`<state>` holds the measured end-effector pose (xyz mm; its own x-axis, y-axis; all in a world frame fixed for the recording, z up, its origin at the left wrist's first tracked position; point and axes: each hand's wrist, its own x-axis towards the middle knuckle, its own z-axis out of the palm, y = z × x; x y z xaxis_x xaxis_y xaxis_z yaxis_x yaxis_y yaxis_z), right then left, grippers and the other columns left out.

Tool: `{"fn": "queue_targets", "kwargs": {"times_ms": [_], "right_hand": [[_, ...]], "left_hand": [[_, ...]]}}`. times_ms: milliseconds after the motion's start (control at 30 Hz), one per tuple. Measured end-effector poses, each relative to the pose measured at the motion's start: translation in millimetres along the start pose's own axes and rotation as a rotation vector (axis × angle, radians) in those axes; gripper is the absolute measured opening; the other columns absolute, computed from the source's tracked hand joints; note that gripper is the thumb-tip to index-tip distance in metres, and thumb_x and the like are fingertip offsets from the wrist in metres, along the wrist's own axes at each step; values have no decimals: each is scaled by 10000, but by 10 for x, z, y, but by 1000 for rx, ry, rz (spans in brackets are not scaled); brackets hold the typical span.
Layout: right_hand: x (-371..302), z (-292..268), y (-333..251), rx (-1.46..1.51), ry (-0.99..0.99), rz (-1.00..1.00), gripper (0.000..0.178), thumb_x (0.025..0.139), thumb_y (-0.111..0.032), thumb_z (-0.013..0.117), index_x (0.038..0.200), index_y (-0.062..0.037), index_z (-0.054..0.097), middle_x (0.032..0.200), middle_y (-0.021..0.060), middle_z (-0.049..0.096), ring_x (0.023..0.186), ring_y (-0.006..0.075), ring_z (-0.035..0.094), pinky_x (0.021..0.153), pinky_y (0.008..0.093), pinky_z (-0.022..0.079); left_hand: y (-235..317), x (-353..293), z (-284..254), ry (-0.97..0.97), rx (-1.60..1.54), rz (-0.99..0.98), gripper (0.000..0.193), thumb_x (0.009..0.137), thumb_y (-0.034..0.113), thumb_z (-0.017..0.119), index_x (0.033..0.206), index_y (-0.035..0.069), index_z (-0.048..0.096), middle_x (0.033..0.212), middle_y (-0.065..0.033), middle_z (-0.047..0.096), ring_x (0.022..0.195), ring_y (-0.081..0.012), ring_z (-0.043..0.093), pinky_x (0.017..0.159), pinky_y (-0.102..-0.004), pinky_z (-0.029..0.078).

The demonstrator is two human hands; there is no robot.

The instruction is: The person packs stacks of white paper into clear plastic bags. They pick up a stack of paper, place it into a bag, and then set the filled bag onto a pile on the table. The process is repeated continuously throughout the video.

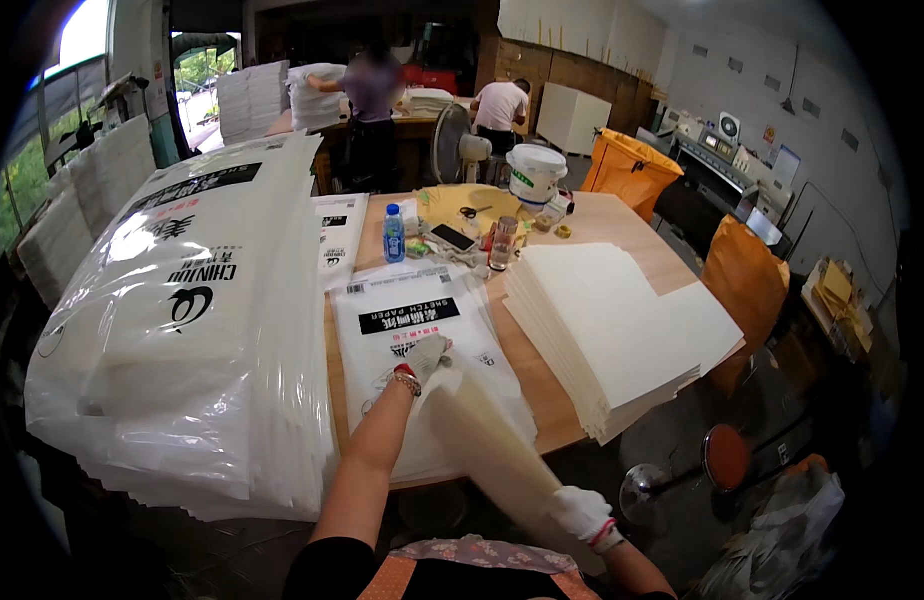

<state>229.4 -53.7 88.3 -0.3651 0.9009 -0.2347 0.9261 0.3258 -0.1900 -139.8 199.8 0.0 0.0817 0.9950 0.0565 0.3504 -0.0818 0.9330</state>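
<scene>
A cream stack of paper sheets (492,435), bowed and blurred by motion, slants across the table's front edge. My right hand (582,513), in a white glove, grips its near right end. At its far left corner, my left hand (420,360) is closed on the paper; this hand is also gloved, with a bracelet at the wrist. The fingertips of both hands are partly hidden. Beneath my left hand lies a pile of clear printed plastic bags (397,285) with a black label band, partly covered by the paper.
Large stacked plastic bags (212,330) fill the left side. A stack of cream paper (622,330) stands right. Behind are a blue-capped bottle (394,235), a phone (454,237), a jar (503,243), scissors (472,212), a white bucket (535,175) and a fan (450,145). Two people work farther back.
</scene>
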Motion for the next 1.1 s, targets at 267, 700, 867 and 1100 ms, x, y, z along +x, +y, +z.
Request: {"fn": "queue_targets", "kwargs": {"times_ms": [267,700,867,1100], "right_hand": [[1176,87,72,339,333,-48,364,790,-325,624,1012,-39,585,850,186,643,825,358,630,716,433,502],[2583,493,829,231,84,300,570,904,-213,460,1410,-109,218,1142,259,574,1032,417,568,869,477,451],[1434,310,505,325,-68,45,606,906,-182,441,1431,-69,160,1117,266,584,984,429,581,842,478,463],[-564,605,412,515,26,-129,615,867,-146,490,1415,-61,223,1049,266,595,899,427,601,754,457,496]], "left_hand": [[1536,-1107,1197,-296,355,65,561,789,240,645,1264,30,433,1093,-169,582,1030,-325,577,874,-345,468],[-817,-1745,293,664,556,-95,283,908,280,463,1111,100,543,989,-151,606,931,-323,584,867,-422,433],[123,-2716,260,353,110,-661,358,913,267,423,1172,38,515,1124,-200,561,1056,-327,538,895,-396,420],[-533,-4372,1126,256,179,-386,236,850,156,458,1031,13,507,964,-188,561,893,-306,546,787,-388,436]]}}
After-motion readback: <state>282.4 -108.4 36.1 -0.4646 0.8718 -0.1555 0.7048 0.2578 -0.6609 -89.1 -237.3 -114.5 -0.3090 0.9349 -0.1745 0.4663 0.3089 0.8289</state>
